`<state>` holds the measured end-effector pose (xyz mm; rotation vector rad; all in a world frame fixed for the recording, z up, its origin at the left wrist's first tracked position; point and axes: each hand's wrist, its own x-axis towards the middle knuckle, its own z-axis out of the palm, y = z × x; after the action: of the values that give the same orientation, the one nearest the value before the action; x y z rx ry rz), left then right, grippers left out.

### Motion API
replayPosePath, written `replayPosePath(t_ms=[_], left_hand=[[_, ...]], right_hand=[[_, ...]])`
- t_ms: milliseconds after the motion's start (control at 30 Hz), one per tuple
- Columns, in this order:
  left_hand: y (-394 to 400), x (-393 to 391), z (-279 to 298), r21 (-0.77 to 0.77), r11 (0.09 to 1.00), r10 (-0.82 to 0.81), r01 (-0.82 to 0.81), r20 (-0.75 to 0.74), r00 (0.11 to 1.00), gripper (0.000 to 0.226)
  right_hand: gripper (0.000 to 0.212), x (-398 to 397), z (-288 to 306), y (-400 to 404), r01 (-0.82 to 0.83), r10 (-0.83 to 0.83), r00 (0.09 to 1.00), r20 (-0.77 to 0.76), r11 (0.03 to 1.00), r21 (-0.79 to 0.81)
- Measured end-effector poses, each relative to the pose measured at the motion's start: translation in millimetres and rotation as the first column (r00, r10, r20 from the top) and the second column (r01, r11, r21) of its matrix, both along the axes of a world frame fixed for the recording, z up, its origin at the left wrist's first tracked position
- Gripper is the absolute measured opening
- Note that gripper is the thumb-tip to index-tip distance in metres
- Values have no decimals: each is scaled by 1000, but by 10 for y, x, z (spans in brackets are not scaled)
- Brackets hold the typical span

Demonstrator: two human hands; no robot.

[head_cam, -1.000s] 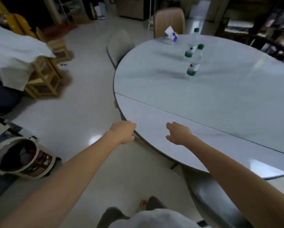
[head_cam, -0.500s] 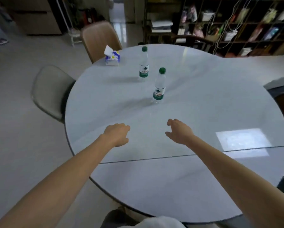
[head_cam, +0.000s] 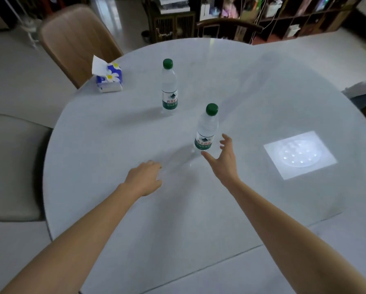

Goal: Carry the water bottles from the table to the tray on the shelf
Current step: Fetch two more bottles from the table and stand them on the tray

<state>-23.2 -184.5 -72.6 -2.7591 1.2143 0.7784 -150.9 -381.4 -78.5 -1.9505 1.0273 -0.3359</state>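
Note:
Two clear water bottles with green caps and green labels stand upright on the round white table (head_cam: 114,209). The near bottle (head_cam: 206,129) is just beyond my right hand (head_cam: 224,162), whose fingers are spread open a short way from its base, not touching it. The far bottle (head_cam: 169,88) stands further back to the left. My left hand (head_cam: 145,179) hovers low over the table with loosely curled fingers, holding nothing. The tray is not in view.
A blue-and-white tissue pack (head_cam: 108,78) lies at the table's far left edge. A tan chair (head_cam: 76,41) and a grey chair (head_cam: 12,166) stand on the left. Dark shelves (head_cam: 283,15) with clutter run along the back. A light reflection (head_cam: 299,154) shows on the right.
The view has moved closer over the table. My right hand has opened and reached forward to the near bottle. My left hand has also advanced over the table.

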Motion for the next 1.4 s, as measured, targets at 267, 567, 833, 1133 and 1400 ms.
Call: replayPosePath(t_ms=[267,567,833,1133,1400], left_hand=[[-623,934,-358,-245,947,205,-205,-28,978,62],[-1593,1674,-821,-619,455,440,-640,-469,766,79],[-2159,1854,-1071,-721,142,371,-678,-596,712,66],[-1877,1406,-1017,-671,123,329,-731,-667,668,41],[-1077,514,-673,-486,198,340,-851,-780,525,27]], right_hand=[[66,911,-388,-357,62,-72,982,173,996,63],[48,1586,-614,-845,103,-111,983,146,993,66],[36,1669,-766,-989,156,-178,967,183,979,129],[45,1475,-735,-894,145,-179,972,152,966,212],[40,792,-309,-492,170,-219,964,152,945,280]])
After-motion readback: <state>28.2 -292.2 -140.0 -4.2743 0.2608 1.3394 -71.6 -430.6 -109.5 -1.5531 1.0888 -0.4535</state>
